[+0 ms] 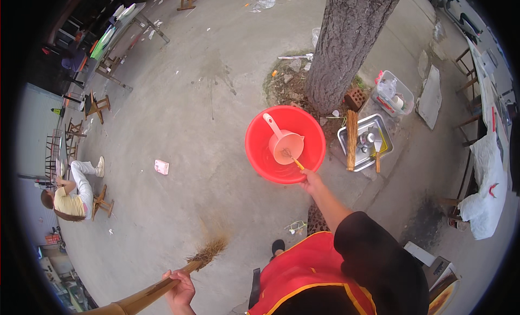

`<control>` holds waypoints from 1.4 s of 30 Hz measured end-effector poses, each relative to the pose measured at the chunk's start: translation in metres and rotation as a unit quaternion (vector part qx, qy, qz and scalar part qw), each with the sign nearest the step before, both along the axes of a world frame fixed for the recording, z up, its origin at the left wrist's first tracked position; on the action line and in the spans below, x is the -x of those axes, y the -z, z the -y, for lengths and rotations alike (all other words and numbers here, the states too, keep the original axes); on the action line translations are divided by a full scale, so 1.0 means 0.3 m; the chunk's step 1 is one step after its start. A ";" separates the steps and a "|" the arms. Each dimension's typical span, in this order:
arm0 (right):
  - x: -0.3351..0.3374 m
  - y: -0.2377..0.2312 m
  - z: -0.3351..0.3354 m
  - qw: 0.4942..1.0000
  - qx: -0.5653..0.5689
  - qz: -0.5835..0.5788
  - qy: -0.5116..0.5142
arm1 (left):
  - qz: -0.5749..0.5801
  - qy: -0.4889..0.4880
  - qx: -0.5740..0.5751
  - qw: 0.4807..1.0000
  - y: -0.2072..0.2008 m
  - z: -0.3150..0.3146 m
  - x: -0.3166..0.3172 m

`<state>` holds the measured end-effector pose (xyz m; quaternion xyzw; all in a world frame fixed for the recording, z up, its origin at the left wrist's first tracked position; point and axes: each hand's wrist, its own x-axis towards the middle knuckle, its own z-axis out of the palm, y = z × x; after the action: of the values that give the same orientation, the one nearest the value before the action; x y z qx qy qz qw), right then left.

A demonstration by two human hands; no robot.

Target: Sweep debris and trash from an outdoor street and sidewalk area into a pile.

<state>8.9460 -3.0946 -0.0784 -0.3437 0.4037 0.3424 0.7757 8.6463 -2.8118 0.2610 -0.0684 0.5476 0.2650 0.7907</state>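
Observation:
My left hand [180, 288] is closed around the bamboo handle of a broom [146, 296]. Its frayed straw head [208, 252] points toward the middle of the ground and is a little blurred. My right hand [311, 182] grips the near right rim of a red plastic basin [259, 158]. Inside the basin lies a pink dipper [277, 134], its handle toward the far side. A whisk with a yellow handle [297, 163] leans in the dipper, its handle end meeting my right fingers; whether they also pinch it is unclear.
Beyond the basin rises a tree trunk [346, 50]. To its right are a metal tray [385, 123] with tools, a straw bundle [351, 139] and a clear plastic box [403, 101]. A seated person [73, 201] is at left; a covered table [482, 158] stands at right.

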 end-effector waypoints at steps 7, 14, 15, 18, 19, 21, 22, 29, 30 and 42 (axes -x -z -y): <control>-0.587 -0.001 -0.295 0.997 -0.042 0.051 -0.041 | -0.045 -0.044 -0.025 0.998 0.028 0.098 -0.157; -0.908 0.287 -0.401 0.997 -0.045 0.059 -0.027 | -0.160 -0.083 -0.050 0.982 0.121 0.077 -0.241; -0.919 0.311 -0.407 0.997 -0.049 0.057 -0.026 | -0.157 -0.083 -0.054 0.983 0.133 0.063 -0.218; -0.927 0.342 -0.386 0.996 -0.077 0.049 -0.015 | -0.142 -0.077 -0.057 0.985 0.149 0.034 -0.201; -0.926 0.340 -0.374 0.996 -0.077 0.045 -0.031 | -0.139 -0.073 -0.057 0.986 0.155 0.020 -0.216; -0.894 0.314 -0.352 0.995 -0.076 0.046 -0.045 | -0.118 -0.064 -0.021 0.991 0.150 -0.004 -0.283; -0.869 0.286 -0.340 0.994 -0.016 0.055 -0.091 | -0.118 -0.076 0.004 0.990 0.141 -0.021 -0.315; -0.528 -0.333 -0.273 0.899 0.013 0.314 -0.304 | -0.159 -0.026 0.016 0.987 0.327 -0.188 -0.386; -0.493 -0.471 -0.265 0.878 -0.008 0.381 -0.289 | -0.144 0.025 -0.016 0.989 0.292 -0.115 -0.498; -0.004 -1.519 0.046 0.790 0.054 0.606 0.075 | 0.088 0.481 0.200 0.849 0.153 0.354 -0.492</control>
<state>8.9471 -3.1083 0.3772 -0.4908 -0.1072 -0.0178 0.8645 8.7939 -2.9180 0.2150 0.0238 0.4816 -0.2705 0.8333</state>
